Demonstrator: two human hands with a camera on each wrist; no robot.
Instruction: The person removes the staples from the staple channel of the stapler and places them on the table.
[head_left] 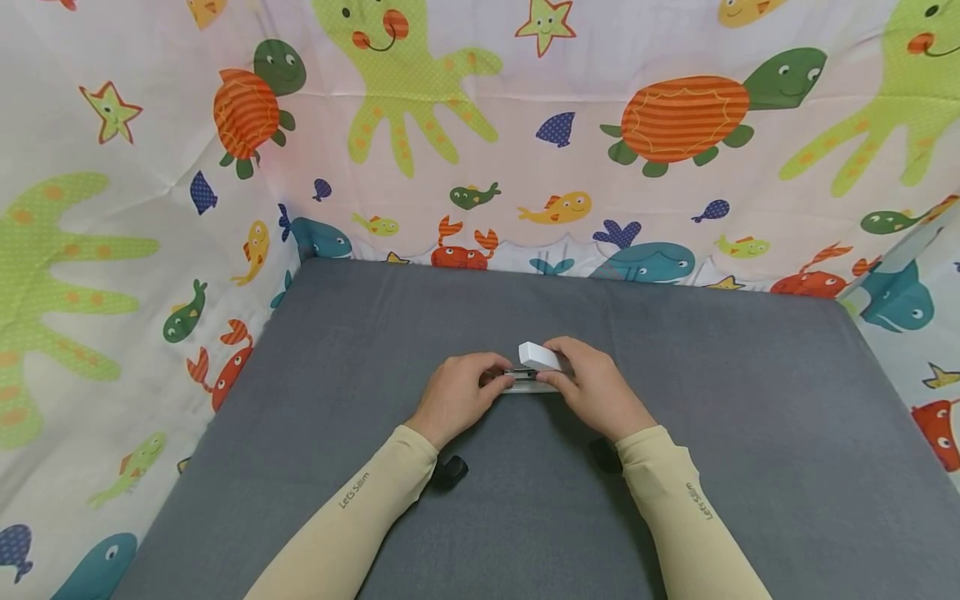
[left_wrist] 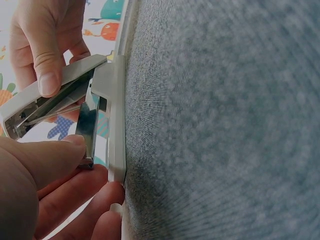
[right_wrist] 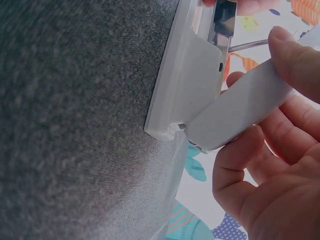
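Observation:
A white stapler (head_left: 540,357) lies on the grey surface with its top cover swung up from its base (left_wrist: 118,135). My left hand (head_left: 459,390) holds the front end, the thumb on the metal staple magazine (left_wrist: 88,125) and the fingers at the base's tip. My right hand (head_left: 597,385) grips the raised cover (right_wrist: 240,107) between thumb and fingers. A thin coil spring (right_wrist: 250,46) stretches between the cover and the magazine. From the left wrist, the cover's hollow underside shows. Whether staples lie in the magazine, I cannot tell.
Dark grey cloth (head_left: 750,433) covers the table around both hands. White fabric walls (head_left: 480,108) printed with sea animals stand at the back and both sides. A black wrist device (head_left: 451,472) sits under the left forearm, another (head_left: 604,456) under the right.

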